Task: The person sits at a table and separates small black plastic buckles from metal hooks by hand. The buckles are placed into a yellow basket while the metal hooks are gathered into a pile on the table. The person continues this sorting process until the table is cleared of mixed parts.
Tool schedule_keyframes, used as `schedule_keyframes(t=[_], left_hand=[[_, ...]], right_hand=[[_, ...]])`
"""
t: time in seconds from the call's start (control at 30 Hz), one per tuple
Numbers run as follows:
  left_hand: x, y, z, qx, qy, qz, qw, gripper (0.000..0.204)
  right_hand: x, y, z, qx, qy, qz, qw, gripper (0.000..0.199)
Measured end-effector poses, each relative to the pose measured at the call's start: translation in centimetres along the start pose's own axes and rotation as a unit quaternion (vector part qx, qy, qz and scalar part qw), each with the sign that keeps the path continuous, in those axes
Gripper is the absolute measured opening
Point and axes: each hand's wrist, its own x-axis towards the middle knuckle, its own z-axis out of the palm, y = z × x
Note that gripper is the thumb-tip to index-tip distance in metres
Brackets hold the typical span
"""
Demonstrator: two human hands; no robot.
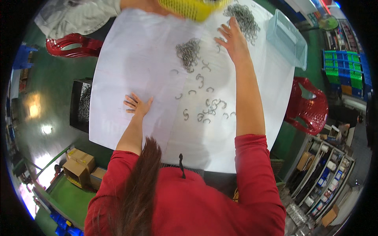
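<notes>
On the white-covered table (pixel 118 70), my left hand (pixel 138 105) lies with fingers spread and nothing in it. My right hand (pixel 233 39) reaches out at the far right, fingers apart, beside a large pile of small curved metal hooks or clips (pixel 246 21). Left of that hand sits a smaller pile of the same pieces (pixel 188 54). Several loose curved pieces (pixel 212 107) are scattered between my arms. At the far edge, a co-worker's arm (pixel 147 5) reaches to a yellow perforated basket (pixel 185 8), which is slightly blurred.
A light-blue plastic basket (pixel 289 41) stands at the table's right edge. Red plastic chairs (pixel 307 104) are at both sides. Left of the table is a dark bin (pixel 80 104) holding metal pieces. Cardboard boxes (pixel 78 167) and a loaded shelf (pixel 325 173) stand farther out.
</notes>
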Motion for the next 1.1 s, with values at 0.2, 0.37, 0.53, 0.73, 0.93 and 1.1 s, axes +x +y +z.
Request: schedule_keyframes(t=[0.2, 0.37, 0.53, 0.73, 0.93, 1.1], left_hand=[[0.0, 0.4, 0.4, -0.017, 0.009, 0.028, 0.999, 0.119], [0.0, 0.0, 0.1, -0.007, 0.014, 0.021, 1.000, 0.118], [-0.3, -0.5, -0.1, -0.006, 0.018, 0.027, 0.999, 0.115], [-0.7, 0.1, -0.1, -0.007, 0.009, 0.043, 0.999, 0.115], [-1.2, -0.2, -0.2, -0.006, 0.016, 0.037, 0.999, 0.115], [-1.3, 0.2, -0.6, -0.005, 0.015, 0.026, 1.000, 0.115]], right_hand=[[-14.3, 19.9, -19.8, -0.463, 0.406, -0.067, 0.785, 0.059], [-18.8, 27.5, -17.0, -0.627, 0.418, 0.004, 0.657, 0.058], [-3.8, 25.5, -6.6, -0.658, 0.207, -0.151, 0.708, 0.059], [10.7, 23.7, -2.1, -0.629, 0.100, -0.257, 0.727, 0.055], [5.7, 26.2, 4.2, -0.587, -0.145, -0.308, 0.734, 0.046], [-0.9, 25.7, 4.9, -0.525, -0.200, -0.357, 0.746, 0.042]])
